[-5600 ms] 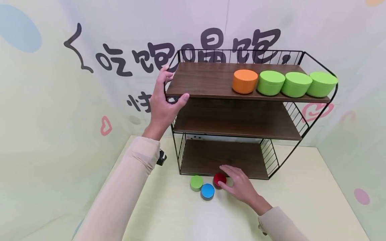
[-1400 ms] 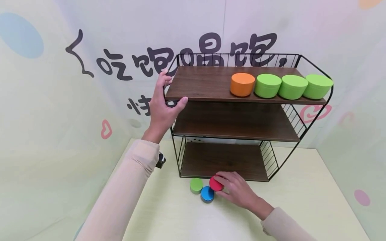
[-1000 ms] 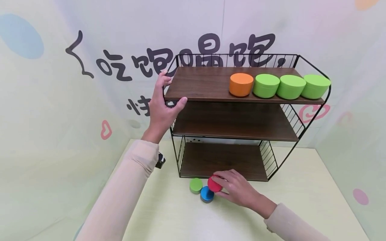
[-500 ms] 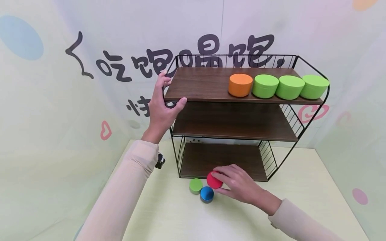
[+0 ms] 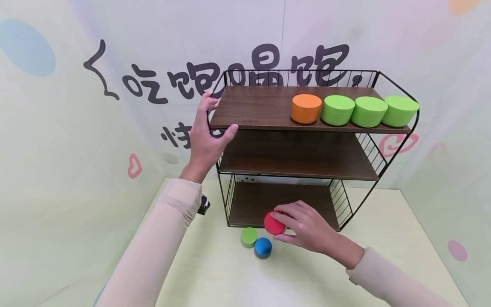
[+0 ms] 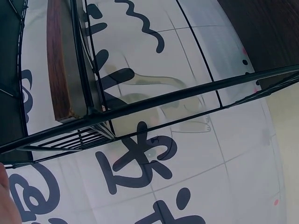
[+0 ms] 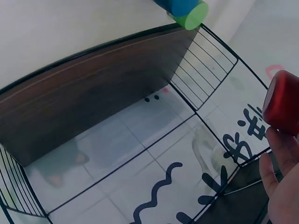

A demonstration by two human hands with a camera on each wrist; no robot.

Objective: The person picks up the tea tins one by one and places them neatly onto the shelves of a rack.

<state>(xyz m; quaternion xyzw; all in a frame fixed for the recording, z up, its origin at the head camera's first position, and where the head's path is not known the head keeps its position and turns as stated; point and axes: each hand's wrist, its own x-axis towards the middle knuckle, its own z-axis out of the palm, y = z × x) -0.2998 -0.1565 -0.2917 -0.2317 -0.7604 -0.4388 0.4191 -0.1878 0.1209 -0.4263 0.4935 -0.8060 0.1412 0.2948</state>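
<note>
At the top shelf's left end, my left hand (image 5: 207,140) grips the black wire frame of the three-tier rack (image 5: 299,168), its thumb lying along the front edge. Only a sliver of that hand shows at the left of the left wrist view. Between thumb and fingers, my right hand (image 5: 307,226) pinches a round red tin (image 5: 274,222) in front of the bottom shelf. The tin's rounded metal side (image 7: 282,102) faces the right wrist view. On the table just below it stand a green tin (image 5: 249,237) and a blue tin (image 5: 263,248), side by side.
Along the right of the top shelf stand an orange tin (image 5: 306,108) and several larger-looking green tins (image 5: 337,110). Wire side panels (image 5: 341,198) close the rack's ends. A small black object (image 5: 204,204) sits behind the left sleeve. Printed fabric walls (image 5: 115,128) surround the table.
My right hand, earlier reaching round the red tin on the table, has taken hold of it and raised it away from the blue tin. My left hand keeps its grip on the rack.
</note>
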